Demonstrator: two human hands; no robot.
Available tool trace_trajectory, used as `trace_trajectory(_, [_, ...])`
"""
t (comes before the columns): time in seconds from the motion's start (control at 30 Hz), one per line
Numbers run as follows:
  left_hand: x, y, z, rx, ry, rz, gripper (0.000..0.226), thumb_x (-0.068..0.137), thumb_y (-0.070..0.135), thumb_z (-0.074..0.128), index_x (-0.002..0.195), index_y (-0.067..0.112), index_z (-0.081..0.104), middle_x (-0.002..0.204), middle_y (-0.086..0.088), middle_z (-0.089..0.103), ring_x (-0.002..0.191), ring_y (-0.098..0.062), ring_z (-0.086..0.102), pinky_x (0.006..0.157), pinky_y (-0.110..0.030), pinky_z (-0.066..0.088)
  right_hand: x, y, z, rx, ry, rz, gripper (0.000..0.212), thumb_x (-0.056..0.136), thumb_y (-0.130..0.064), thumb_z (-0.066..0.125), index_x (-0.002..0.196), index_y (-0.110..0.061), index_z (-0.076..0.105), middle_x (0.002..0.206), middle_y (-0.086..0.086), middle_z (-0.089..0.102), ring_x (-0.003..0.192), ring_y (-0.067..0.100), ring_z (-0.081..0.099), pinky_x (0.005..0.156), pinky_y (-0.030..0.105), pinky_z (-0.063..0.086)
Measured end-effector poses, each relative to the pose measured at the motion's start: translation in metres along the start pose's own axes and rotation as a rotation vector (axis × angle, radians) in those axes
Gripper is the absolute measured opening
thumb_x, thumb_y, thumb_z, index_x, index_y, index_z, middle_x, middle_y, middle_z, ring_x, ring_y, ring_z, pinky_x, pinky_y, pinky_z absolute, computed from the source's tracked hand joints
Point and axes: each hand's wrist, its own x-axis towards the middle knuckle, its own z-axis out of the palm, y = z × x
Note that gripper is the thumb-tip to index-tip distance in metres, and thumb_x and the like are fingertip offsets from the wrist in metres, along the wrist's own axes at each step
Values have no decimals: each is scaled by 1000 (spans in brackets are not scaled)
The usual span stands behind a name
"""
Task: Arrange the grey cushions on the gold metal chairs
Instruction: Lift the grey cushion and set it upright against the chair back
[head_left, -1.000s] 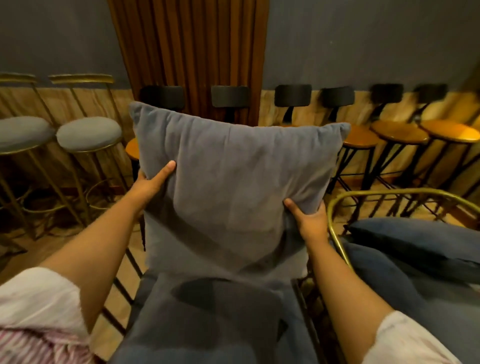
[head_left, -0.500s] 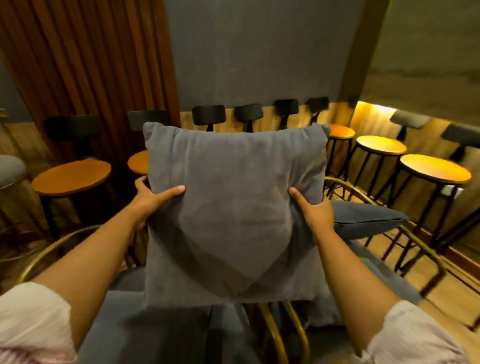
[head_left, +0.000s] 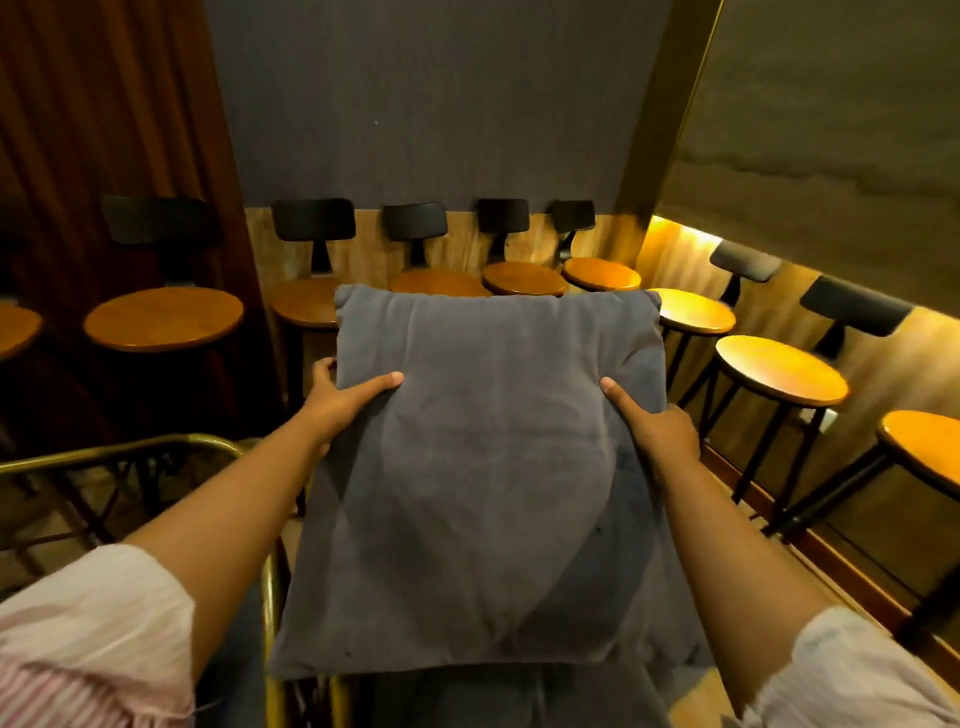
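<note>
Both arms reach forward, left hand (head_left: 347, 401) and right hand (head_left: 655, 427) clasping opposite edges, thumbs inward.

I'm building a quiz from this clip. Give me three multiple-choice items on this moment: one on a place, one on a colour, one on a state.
1. Where is the cushion?
A. lying on a wooden stool
B. held up in front of the person, over gold chair tubing
C. on the floor

2. What colour are the stools' round seats?
A. orange-brown wood
B. white
C. green

3. How is the cushion held?
A. by the left hand alone
B. by no hand
C. by both hands, one on each side edge

Answers:
1 B: the cushion hangs between the arms, with the gold frame below its left edge.
2 A: the stool seat and its neighbours are warm wood.
3 C: the left hand and right hand each grip a side, thumbs on the front face.
</note>
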Motion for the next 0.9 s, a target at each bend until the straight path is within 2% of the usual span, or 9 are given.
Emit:
trace_trajectory(0.2, [50, 32, 72, 35, -18, -7, 105, 66, 52, 77, 147, 20, 18, 150, -10, 34, 132, -35, 40, 105, -51, 37, 94, -8, -26, -90, -17, 28, 128, 30, -93, 60, 126, -9, 54, 127, 14, 62, 113, 38, 59, 95, 51, 49])
trace_trajectory(0.27, [74, 47, 94, 29, -5, 13, 107, 67, 52, 76, 149, 17, 16, 153, -11, 32, 135, -36, 37, 108, -52, 35, 130, -19, -29, -105, 13, 29, 127, 37, -91, 60, 132, -8, 48, 133, 15, 57, 118, 39, 56, 96, 50, 48])
trace_trajectory(0.33, [96, 55, 117, 47, 13, 32, 107, 71, 53, 71, 150, 16, 11, 154, -13, 28, 137, -37, 34, 110, -52, 32, 165, -23, -25, -89, 41, 20, 119, 55, -80, 64, 143, -7, 32, 145, 17, 45, 129, 41, 46, 103, 52, 41])
trace_trajectory(0.4, [113, 47, 144, 126, -6, 44, 106, 77, 54, 66, 151, 16, 0, 158, -15, 20, 141, -38, 28, 113, -49, 29, 192, -14, -11, -25, -2, -24, 110, 70, -66, 65, 150, -11, 14, 153, 17, 33, 136, 40, 37, 110, 52, 33])
trace_trajectory(0.47, [119, 17, 173, 381, -120, 17, 112, 76, 61, 61, 150, 23, -14, 161, -18, -2, 146, -41, 10, 117, -52, 19, 202, 12, 14, -104, -157, -81, 103, 77, -57, 64, 153, -16, 7, 157, 15, 26, 141, 37, 30, 115, 47, 28])
trace_trajectory(0.53, [111, -27, 202, 791, -263, -14, 110, 73, 73, 52, 146, 35, -21, 156, -21, -23, 145, -45, -12, 115, -62, 6, 197, 51, 45, -343, -407, -88, 100, 79, -62, 58, 153, -22, 5, 161, 13, 13, 147, 34, 16, 119, 45, 17])
trace_trajectory(0.6, [98, -70, 226, 995, -355, -3, 101, 73, 79, 41, 145, 42, -20, 154, -20, -30, 143, -46, -21, 111, -68, -2, 184, 96, 75, -647, -537, -51, 97, 76, -78, 44, 151, -38, -2, 162, 11, -8, 149, 35, -5, 118, 56, 2])
trace_trajectory(0.7, [91, -107, 244, 1070, -344, 23, 94, 73, 82, 31, 144, 46, -19, 154, -19, -31, 142, -44, -24, 109, -68, -7, 171, 134, 91, -767, -436, -55, 87, 73, -86, 29, 146, -52, -5, 161, 5, -17, 148, 34, -14, 109, 68, -6])
trace_trajectory(0.9, [98, -110, 253, 1160, -282, 100, 90, 75, 82, 27, 144, 47, -19, 155, -19, -30, 142, -43, -25, 108, -68, -9, 172, 141, 91, -769, -342, -111, 85, 75, -84, 26, 146, -51, -7, 161, 5, -17, 148, 32, -13, 109, 68, -5])
